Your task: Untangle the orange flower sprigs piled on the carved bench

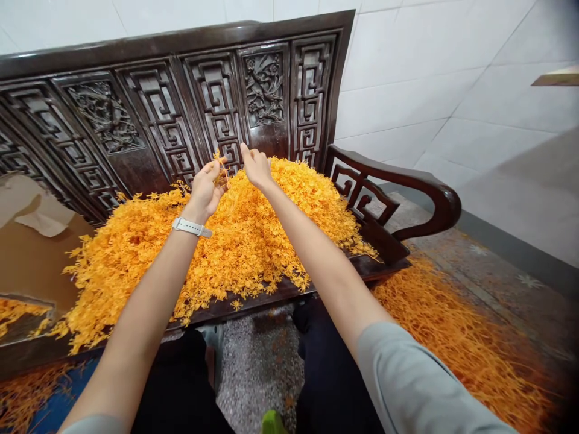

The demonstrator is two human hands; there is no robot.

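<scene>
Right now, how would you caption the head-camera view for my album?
Left hand holding an orange piece, right hand close by, above an orange heap on a carved dark bench.

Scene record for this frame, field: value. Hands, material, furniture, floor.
left hand: holds a small orange piece; pale wristband on wrist
right hand: raised beside the left, apart; contents of grip unclear
material: loose pile of orange pieces heaped on the seat
furniture: dark carved wooden bench, curved armrest
left edge: brown cardboard
floor: orange strands right of bench
</scene>
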